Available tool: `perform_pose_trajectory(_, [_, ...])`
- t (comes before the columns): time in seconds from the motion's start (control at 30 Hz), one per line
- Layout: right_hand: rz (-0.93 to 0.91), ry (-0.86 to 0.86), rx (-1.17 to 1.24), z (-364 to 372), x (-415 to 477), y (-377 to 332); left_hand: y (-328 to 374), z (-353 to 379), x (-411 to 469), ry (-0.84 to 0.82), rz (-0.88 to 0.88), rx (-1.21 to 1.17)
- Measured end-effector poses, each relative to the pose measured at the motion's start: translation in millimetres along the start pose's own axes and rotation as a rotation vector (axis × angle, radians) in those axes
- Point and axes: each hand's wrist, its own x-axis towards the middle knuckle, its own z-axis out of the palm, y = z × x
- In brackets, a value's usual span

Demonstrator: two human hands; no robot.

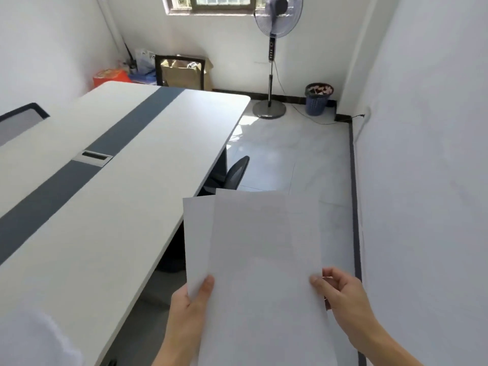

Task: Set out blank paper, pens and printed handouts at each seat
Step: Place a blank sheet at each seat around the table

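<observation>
Both hands grip a small fan of white paper (264, 260) at 6 o'clock in our view. It is held in the air above the floor (290, 159), just beside the long edge of the table (118, 207). We count at least two sheets: one in front, and one behind it that sticks out toward 9 o'clock. The faces turned toward us look plain white. The left hand (194, 302) pinches the lower corner of the rear sheet, with the thumb on top and the fingers hidden beneath. The right hand (343, 294) pinches the 3 o'clock edge of the front sheet between thumb and curled fingers. The paper does not touch the table.

The table fills the region from 7 to 11 o'clock. Its top is white, with a dark grey strip (47, 204) running lengthwise and a metal cable hatch (93, 156) set in that strip. We see a dark chair (236, 171) pushed under the table edge at 12 o'clock of the paper. A second chair back (18, 122) shows at 9 o'clock of the view. A third chair (179, 58) stands at the far end, in front of a cardboard box (209, 77). A standing fan (276, 19) is at 1 o'clock by the back wall. A blue waste basket (318, 101) sits near its base on the 3 o'clock side. A window (211, 3) is at 12 o'clock.
</observation>
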Motion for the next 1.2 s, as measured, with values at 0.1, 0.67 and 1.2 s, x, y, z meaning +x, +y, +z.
perform_pose_trajectory(0.1, [0.014, 0.067, 0.047, -22.6, 28.5, -6.6, 11.7, 30.4, 33.0, -0.028, -0.003, 0.055])
perform_pose_trajectory(0.67, [-0.059, 0.207, 0.143, -51.3, 298.4, -149.0, 159.9, 157.0, 296.9, -0.12, 0.033, 0.042])
perform_pose_trajectory(1.2, [0.005, -0.318, -0.125, 1.0, 602.5, -266.9, 196.7, 188.6, 413.0, 0.54, -0.099, -0.196])
